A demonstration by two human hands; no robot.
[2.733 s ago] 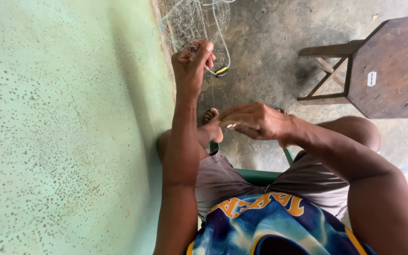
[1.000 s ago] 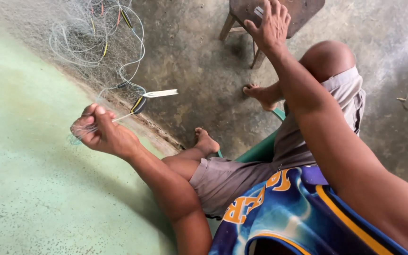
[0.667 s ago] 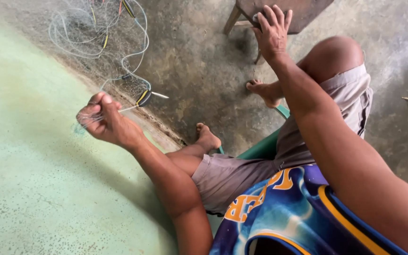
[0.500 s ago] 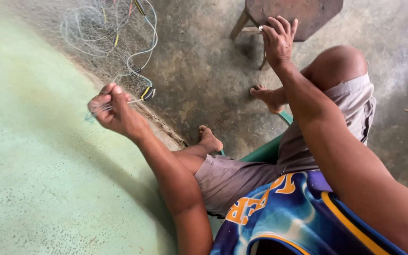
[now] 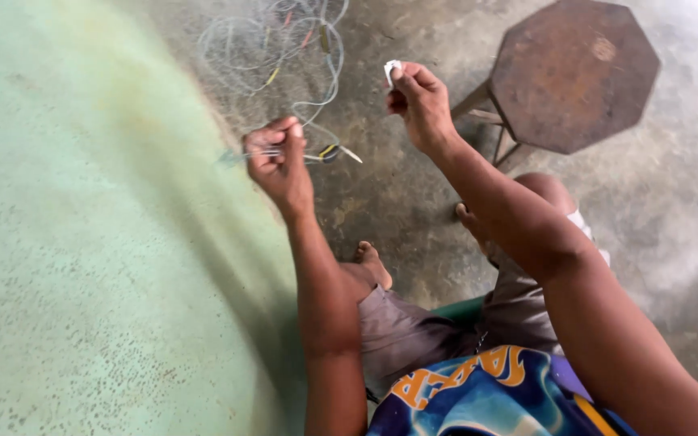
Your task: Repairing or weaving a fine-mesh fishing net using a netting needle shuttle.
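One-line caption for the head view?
Seated person's left hand grips tangled net lines; right hand pinches a small white piece.

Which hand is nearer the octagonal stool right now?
Right. The right hand, pinching a small white piece, is raised just beside the octagonal stool. The left hand is farther off, gripping thin net lines by the green wall.

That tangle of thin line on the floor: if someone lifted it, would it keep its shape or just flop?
Probably flop: the tangle of line lies in loose, uneven loops on the concrete floor. It looks light, since the strands are very fine. It may snag, as the left hand pinches a strand running into the loops.
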